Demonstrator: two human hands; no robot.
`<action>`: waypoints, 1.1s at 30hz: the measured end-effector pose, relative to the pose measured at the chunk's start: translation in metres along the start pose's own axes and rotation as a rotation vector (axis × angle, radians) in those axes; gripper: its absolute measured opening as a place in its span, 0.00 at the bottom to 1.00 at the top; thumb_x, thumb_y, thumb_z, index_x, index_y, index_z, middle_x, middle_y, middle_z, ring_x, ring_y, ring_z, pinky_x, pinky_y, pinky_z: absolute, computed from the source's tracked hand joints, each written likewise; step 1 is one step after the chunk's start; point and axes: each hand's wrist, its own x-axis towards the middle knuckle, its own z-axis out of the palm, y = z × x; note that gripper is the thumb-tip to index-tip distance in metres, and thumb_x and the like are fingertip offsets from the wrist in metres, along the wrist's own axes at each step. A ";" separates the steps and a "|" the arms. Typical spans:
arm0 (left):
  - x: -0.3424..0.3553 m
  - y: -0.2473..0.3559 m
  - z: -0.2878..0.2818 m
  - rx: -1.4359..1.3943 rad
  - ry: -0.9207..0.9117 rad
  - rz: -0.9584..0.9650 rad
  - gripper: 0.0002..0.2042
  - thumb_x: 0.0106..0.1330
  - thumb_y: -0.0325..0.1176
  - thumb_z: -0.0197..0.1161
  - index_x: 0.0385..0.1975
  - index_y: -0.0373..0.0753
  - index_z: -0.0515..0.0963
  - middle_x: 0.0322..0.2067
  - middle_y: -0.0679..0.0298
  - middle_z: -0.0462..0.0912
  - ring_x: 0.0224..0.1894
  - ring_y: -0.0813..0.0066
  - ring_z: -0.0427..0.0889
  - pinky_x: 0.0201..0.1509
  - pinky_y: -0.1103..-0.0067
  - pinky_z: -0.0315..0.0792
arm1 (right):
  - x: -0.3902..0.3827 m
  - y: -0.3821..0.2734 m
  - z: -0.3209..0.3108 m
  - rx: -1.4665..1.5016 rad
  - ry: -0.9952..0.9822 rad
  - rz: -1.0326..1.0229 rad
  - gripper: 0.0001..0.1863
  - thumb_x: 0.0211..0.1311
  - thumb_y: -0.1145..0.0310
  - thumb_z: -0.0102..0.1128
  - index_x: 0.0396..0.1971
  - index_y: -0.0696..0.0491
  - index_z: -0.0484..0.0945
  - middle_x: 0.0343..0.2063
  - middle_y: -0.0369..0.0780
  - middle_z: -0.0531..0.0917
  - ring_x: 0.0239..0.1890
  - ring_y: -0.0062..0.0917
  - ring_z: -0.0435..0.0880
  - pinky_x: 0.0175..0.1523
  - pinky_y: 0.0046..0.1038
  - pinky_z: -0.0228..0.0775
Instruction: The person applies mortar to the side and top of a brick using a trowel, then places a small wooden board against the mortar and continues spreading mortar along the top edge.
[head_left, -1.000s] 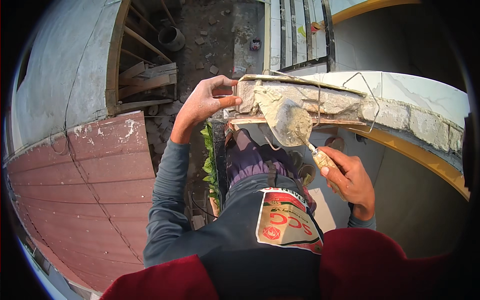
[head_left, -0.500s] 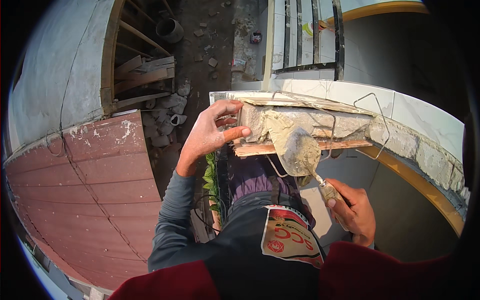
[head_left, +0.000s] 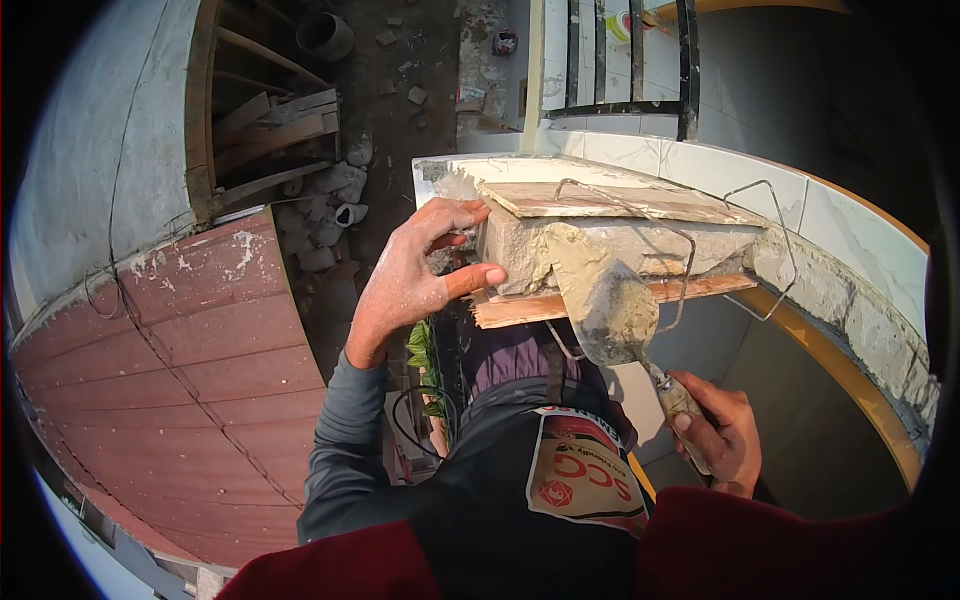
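Observation:
My right hand (head_left: 725,430) is wrapped round the handle of a trowel (head_left: 612,315). Greyish-cream mortar coats its blade, and the tip lies against the front face of a rough masonry ledge (head_left: 640,245). Wet mortar (head_left: 560,248) sticks to that face by the tip. At the ledge's left end is my left hand (head_left: 415,265), thumb and fingers spread apart around the corner, fingertips seeming to touch it. A thin board (head_left: 610,200) lies along the ledge's top, and a splintered wooden strip (head_left: 515,312) runs under its front.
Bent metal rods (head_left: 690,255) hook over the boards, with another rod (head_left: 780,245) further right. Beyond stands a dark metal railing (head_left: 688,70). A reddish-brown corrugated roof (head_left: 190,380) spreads on the left; rubble (head_left: 340,190), a bucket (head_left: 325,35) and timber (head_left: 275,130) sit below.
The trowel and my right hand have shifted slightly right and down in the picture. The left hand stays at the ledge's end, and the whole view has tilted a little.

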 end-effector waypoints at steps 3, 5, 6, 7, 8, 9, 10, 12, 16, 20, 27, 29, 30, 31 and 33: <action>0.003 -0.002 -0.003 0.102 -0.011 0.067 0.34 0.53 0.48 0.82 0.55 0.32 0.80 0.55 0.55 0.83 0.54 0.62 0.84 0.58 0.70 0.79 | 0.002 0.002 0.001 -0.008 -0.017 -0.001 0.23 0.64 0.73 0.62 0.58 0.63 0.78 0.26 0.41 0.83 0.22 0.21 0.79 0.31 0.25 0.71; 0.005 -0.004 -0.004 0.124 -0.009 0.079 0.35 0.53 0.50 0.82 0.56 0.32 0.79 0.55 0.55 0.82 0.55 0.61 0.83 0.59 0.69 0.78 | 0.001 0.006 0.001 0.002 -0.020 -0.020 0.23 0.63 0.73 0.62 0.58 0.63 0.78 0.26 0.41 0.83 0.22 0.21 0.79 0.31 0.25 0.71; 0.005 -0.004 -0.004 0.144 -0.008 0.092 0.36 0.53 0.51 0.82 0.57 0.33 0.78 0.56 0.55 0.81 0.56 0.60 0.83 0.61 0.68 0.78 | 0.000 0.009 0.002 0.012 0.008 -0.031 0.23 0.63 0.73 0.62 0.58 0.63 0.79 0.26 0.40 0.83 0.22 0.20 0.79 0.31 0.24 0.71; 0.003 -0.005 -0.003 0.145 -0.004 0.095 0.36 0.53 0.51 0.82 0.57 0.33 0.78 0.56 0.55 0.81 0.56 0.60 0.83 0.61 0.68 0.78 | 0.000 0.011 0.002 0.023 0.037 -0.042 0.24 0.62 0.73 0.61 0.58 0.63 0.79 0.25 0.40 0.83 0.22 0.20 0.79 0.31 0.24 0.71; 0.003 -0.006 -0.002 0.073 -0.018 0.037 0.37 0.53 0.51 0.82 0.58 0.35 0.77 0.57 0.57 0.79 0.60 0.62 0.80 0.67 0.66 0.73 | -0.001 0.013 0.001 0.021 0.040 -0.046 0.24 0.62 0.73 0.61 0.58 0.63 0.79 0.25 0.40 0.83 0.22 0.20 0.79 0.31 0.24 0.71; 0.003 -0.006 -0.001 0.001 -0.033 -0.020 0.38 0.53 0.50 0.82 0.60 0.37 0.76 0.58 0.60 0.77 0.64 0.64 0.76 0.73 0.65 0.68 | -0.001 0.014 0.001 0.030 0.022 -0.038 0.24 0.62 0.73 0.61 0.59 0.63 0.79 0.25 0.40 0.83 0.21 0.20 0.79 0.30 0.24 0.71; 0.004 -0.004 -0.002 0.001 -0.031 -0.015 0.38 0.53 0.50 0.82 0.60 0.37 0.76 0.58 0.60 0.77 0.64 0.64 0.76 0.73 0.65 0.68 | -0.001 0.015 0.001 0.039 0.005 -0.030 0.24 0.62 0.73 0.61 0.59 0.63 0.79 0.25 0.39 0.83 0.21 0.20 0.80 0.30 0.24 0.71; 0.004 0.001 -0.001 -0.055 -0.033 -0.068 0.36 0.55 0.49 0.81 0.60 0.36 0.76 0.59 0.60 0.76 0.65 0.65 0.76 0.74 0.65 0.67 | -0.001 0.015 0.002 0.027 0.004 -0.032 0.24 0.62 0.73 0.61 0.59 0.62 0.79 0.25 0.39 0.83 0.21 0.20 0.80 0.30 0.23 0.71; 0.006 0.002 -0.001 -0.047 -0.054 -0.064 0.35 0.56 0.48 0.80 0.60 0.36 0.76 0.59 0.60 0.76 0.65 0.66 0.75 0.74 0.66 0.66 | -0.003 0.012 0.008 0.029 0.053 -0.040 0.23 0.65 0.71 0.62 0.59 0.62 0.79 0.23 0.38 0.82 0.20 0.18 0.79 0.28 0.22 0.71; 0.008 -0.008 -0.004 0.020 -0.035 0.003 0.35 0.56 0.51 0.80 0.58 0.33 0.77 0.57 0.57 0.79 0.58 0.65 0.80 0.66 0.69 0.75 | 0.013 0.021 0.008 0.030 0.020 -0.094 0.22 0.68 0.69 0.61 0.59 0.62 0.79 0.22 0.37 0.82 0.19 0.17 0.79 0.26 0.22 0.70; 0.011 -0.016 -0.004 -0.003 -0.057 0.000 0.39 0.53 0.56 0.80 0.59 0.33 0.78 0.56 0.51 0.81 0.63 0.55 0.80 0.69 0.61 0.71 | -0.006 0.022 0.003 -0.087 -0.045 -0.147 0.20 0.69 0.70 0.60 0.59 0.62 0.79 0.22 0.36 0.81 0.18 0.15 0.78 0.25 0.22 0.69; 0.011 -0.018 -0.005 0.012 -0.064 -0.003 0.40 0.54 0.58 0.79 0.59 0.33 0.78 0.56 0.50 0.81 0.62 0.55 0.80 0.69 0.61 0.71 | -0.010 0.020 0.002 -0.065 -0.018 -0.153 0.20 0.69 0.71 0.60 0.58 0.63 0.79 0.21 0.36 0.81 0.18 0.15 0.78 0.25 0.22 0.69; 0.011 -0.019 -0.005 0.025 -0.069 -0.009 0.41 0.55 0.60 0.78 0.60 0.34 0.77 0.56 0.50 0.82 0.62 0.55 0.81 0.69 0.61 0.71 | -0.010 0.019 0.001 -0.131 0.012 -0.166 0.21 0.68 0.71 0.61 0.58 0.63 0.79 0.23 0.38 0.82 0.20 0.19 0.79 0.26 0.24 0.70; 0.010 -0.022 -0.006 0.068 -0.073 0.014 0.42 0.57 0.63 0.75 0.62 0.34 0.77 0.56 0.49 0.82 0.61 0.54 0.81 0.69 0.61 0.71 | -0.011 0.019 0.000 -0.196 0.042 -0.177 0.21 0.67 0.71 0.63 0.58 0.63 0.79 0.24 0.40 0.83 0.21 0.22 0.81 0.28 0.26 0.72; 0.007 -0.015 -0.006 0.055 -0.069 0.046 0.39 0.63 0.62 0.71 0.62 0.33 0.76 0.57 0.49 0.81 0.62 0.56 0.80 0.69 0.62 0.70 | -0.008 0.029 -0.001 -0.337 0.124 -0.389 0.22 0.66 0.71 0.64 0.58 0.62 0.79 0.26 0.42 0.83 0.24 0.25 0.81 0.31 0.26 0.72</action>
